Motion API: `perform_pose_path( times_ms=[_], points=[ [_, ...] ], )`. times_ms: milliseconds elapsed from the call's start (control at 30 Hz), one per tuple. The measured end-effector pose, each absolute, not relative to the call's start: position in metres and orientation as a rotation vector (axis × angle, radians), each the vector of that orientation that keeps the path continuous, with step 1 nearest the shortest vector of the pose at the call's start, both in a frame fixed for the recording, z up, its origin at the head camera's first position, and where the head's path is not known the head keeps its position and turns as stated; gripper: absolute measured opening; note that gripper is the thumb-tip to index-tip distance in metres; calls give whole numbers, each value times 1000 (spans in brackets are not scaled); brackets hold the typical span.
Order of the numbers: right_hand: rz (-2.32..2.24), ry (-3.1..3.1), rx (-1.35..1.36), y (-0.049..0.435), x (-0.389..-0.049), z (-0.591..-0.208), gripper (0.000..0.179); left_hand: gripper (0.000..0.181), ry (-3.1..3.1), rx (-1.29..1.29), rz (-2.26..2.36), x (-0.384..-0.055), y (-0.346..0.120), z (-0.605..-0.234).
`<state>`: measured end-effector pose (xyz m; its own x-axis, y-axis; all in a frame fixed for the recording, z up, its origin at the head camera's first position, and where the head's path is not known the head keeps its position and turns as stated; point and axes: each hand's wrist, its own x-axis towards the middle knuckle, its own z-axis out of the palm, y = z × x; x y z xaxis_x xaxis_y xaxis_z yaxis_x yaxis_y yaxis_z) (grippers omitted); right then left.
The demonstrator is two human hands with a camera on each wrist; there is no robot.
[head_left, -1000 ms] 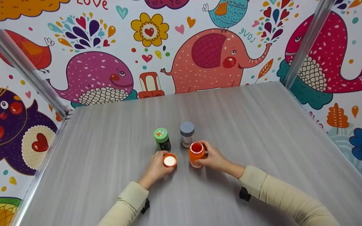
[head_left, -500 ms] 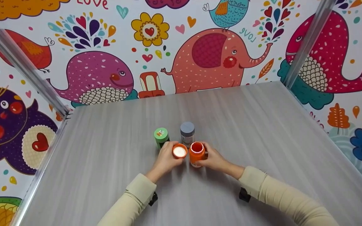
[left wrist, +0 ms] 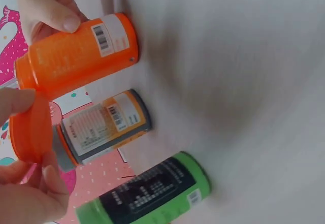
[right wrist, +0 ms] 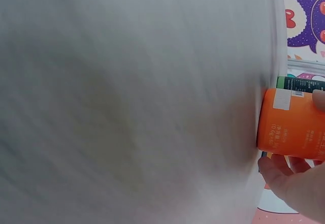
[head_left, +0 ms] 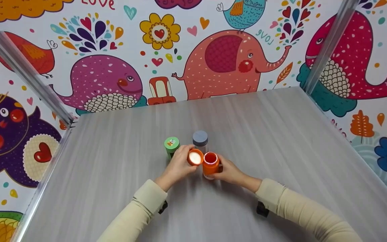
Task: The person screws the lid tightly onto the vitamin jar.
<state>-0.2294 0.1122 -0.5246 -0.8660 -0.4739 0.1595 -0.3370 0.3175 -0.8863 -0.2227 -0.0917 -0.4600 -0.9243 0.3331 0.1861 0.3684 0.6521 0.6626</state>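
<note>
My left hand [head_left: 179, 164] pinches an orange lid [head_left: 195, 157] by its rim, its pale inside tilted up toward the head camera. Just to its right stands an uncapped orange bottle [head_left: 210, 166], its red opening facing up. My right hand [head_left: 230, 171] grips this bottle round its side. In the left wrist view the lid [left wrist: 33, 127] is right beside the bottle's mouth; whether they touch I cannot tell. A green bottle [head_left: 172, 144] stands behind my left hand, partly hidden by it. A grey-capped bottle [head_left: 200, 138] is behind the lid and the orange bottle.
The grey table [head_left: 267, 134] carries the bottles. Metal frame posts [head_left: 328, 50] rise at its back corners, and printed cartoon walls [head_left: 113, 77] enclose its back and sides.
My left hand has carried the orange lid right and away from me, up beside the bottle's mouth, and tilted it. My right hand and the orange bottle stay in place.
</note>
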Motion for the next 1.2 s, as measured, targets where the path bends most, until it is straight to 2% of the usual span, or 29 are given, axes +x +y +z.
perform_pose_path(
  times_ms=[167, 333, 500, 733, 1100, 1200],
  points=[
    [-1570, 2454, -770, 112, -222, -511, 60, 53, -2853, -648, -1070, -225, -91, -451],
    [-1584, 2445, -759, 115, -232, -530, 63, 55, -2876, -717, -1031, -227, -90, -441],
    [-1593, 2435, -760, 116, -232, -530, 64, 53, -2901, -748, -1098, -229, -85, -433],
    [-1571, 2438, -811, 116, -233, -532, 63, 48, -2847, -865, -1200, -233, -72, -436],
    [-1553, 2440, -878, 112, -219, -503, 57, 41, -2877, -1019, -971, -234, -58, -438],
    [-1535, 2459, -896, 113, -223, -512, 58, 41, -2890, -1032, -932, -234, -57, -437]
  ],
)
